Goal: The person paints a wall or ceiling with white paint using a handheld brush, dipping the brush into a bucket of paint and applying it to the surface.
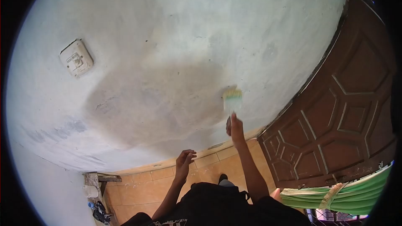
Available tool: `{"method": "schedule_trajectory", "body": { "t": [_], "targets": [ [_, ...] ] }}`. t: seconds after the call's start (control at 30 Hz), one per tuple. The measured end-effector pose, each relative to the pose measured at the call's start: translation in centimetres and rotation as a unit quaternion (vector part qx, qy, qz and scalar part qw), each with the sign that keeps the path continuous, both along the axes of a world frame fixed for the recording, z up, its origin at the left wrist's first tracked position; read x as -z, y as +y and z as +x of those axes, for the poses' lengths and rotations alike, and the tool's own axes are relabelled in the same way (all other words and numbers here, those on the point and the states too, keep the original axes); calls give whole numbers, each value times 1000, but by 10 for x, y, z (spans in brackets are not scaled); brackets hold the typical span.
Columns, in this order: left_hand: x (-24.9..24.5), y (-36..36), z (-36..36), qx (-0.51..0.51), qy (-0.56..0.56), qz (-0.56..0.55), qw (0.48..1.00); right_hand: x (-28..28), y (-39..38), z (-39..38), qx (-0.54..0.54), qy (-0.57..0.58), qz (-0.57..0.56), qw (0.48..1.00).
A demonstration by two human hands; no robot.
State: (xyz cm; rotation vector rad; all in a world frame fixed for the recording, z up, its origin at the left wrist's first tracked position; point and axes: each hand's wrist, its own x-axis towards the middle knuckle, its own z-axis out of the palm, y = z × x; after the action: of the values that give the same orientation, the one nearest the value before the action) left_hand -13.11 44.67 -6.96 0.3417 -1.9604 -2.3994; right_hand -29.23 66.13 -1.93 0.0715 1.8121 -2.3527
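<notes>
My right hand [235, 126] is closed around the handle of a wide paintbrush [233, 100]. The brush points upward, its pale yellowish bristles at the wall [192, 29], beside the right edge of a darker, damp-looking patch [159, 100]. Whitish-green colour covers the lower part of the brush head. Lower and further left, my left hand [185, 161] hangs in front of the wall's foot, fingers loosely bent and apart. Nothing shows in it.
A white switch plate [76, 58] sits on the wall at upper left. To the right stands a brown panelled door [331, 121], with a green curtain [347, 196] below. A wooden bench [102, 179] holding a white container [90, 191] is at lower left, on orange floor tiles [142, 184].
</notes>
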Motion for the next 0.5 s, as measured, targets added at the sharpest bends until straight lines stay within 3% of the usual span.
{"method": "schedule_trajectory", "body": {
  "t": [0.13, 0.23, 0.3, 0.37, 0.5],
  "targets": [
    [-17, 20, -36, 9, 32, -4, 999, -12, 11, -47, 15, 129, 37, 991],
    [-23, 42, -55, 18, 55, 3, 998, 56, 23, -52, -13, 141, 93, 986],
    [-27, 56, -60, 20, 67, 9, 997, 114, 33, -34, -45, 48, 184, 981],
    [-24, 67, -57, 8, 58, 2, 998, 130, 39, -6, -51, 18, 185, 981],
    [-15, 73, -61, -18, 36, -16, 999, 49, 43, -1, -61, 51, 78, 994]
  ]
}}
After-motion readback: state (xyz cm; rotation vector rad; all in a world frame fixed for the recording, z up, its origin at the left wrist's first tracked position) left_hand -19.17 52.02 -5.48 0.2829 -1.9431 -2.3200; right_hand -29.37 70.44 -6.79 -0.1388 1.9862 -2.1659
